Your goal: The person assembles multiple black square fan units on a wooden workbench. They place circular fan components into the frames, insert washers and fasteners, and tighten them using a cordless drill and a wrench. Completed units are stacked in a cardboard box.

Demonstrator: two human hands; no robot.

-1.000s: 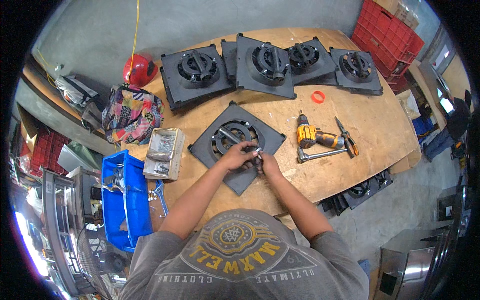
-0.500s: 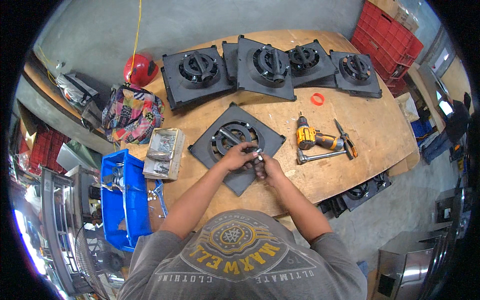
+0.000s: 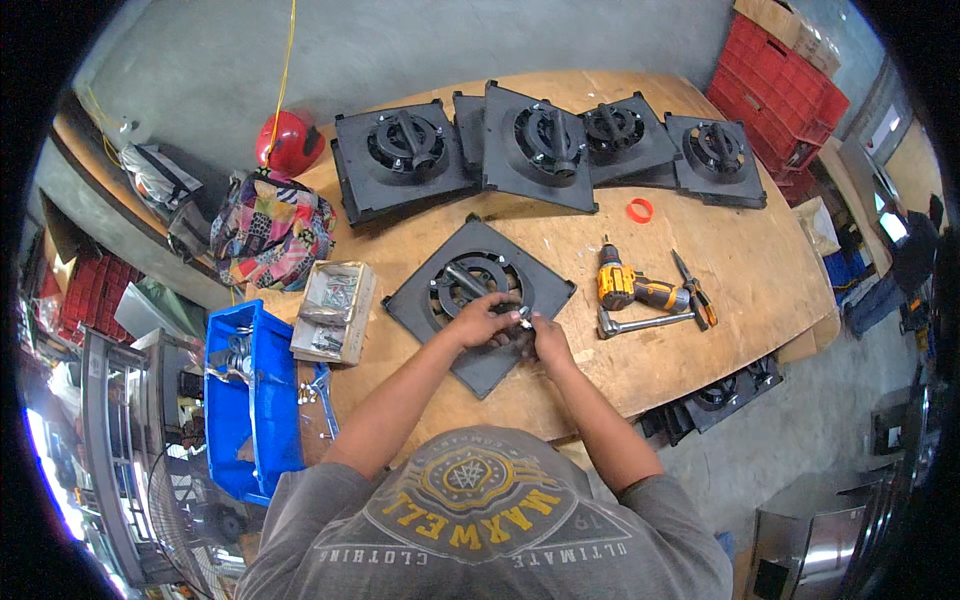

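Note:
A square black plate with a round slotted vent and a raised bar (image 3: 437, 300) lies cornerwise on the wooden table in front of me. Over its near right part my two hands meet. Fingers of my left hand (image 3: 484, 323) are bent and pinched at a small whitish, metallic-looking piece (image 3: 525, 319). My right hand (image 3: 547, 341) closes on the same piece from the other side, fingers curled. The piece is too small to name, and my fingers partly hide it.
Right of the plate lie a yellow-black cordless drill (image 3: 617, 284), a ratchet wrench (image 3: 640, 323), pliers (image 3: 695, 292) and a red ring (image 3: 640, 210). Similar black plates (image 3: 540, 180) line the back. At left stand a box of fasteners (image 3: 345, 345) and a blue bin (image 3: 265, 400).
The whole view has shifted slightly, with the table lower in the picture. Both hands stay together over the plate at the small whitish piece, their fingers slightly changed in position.

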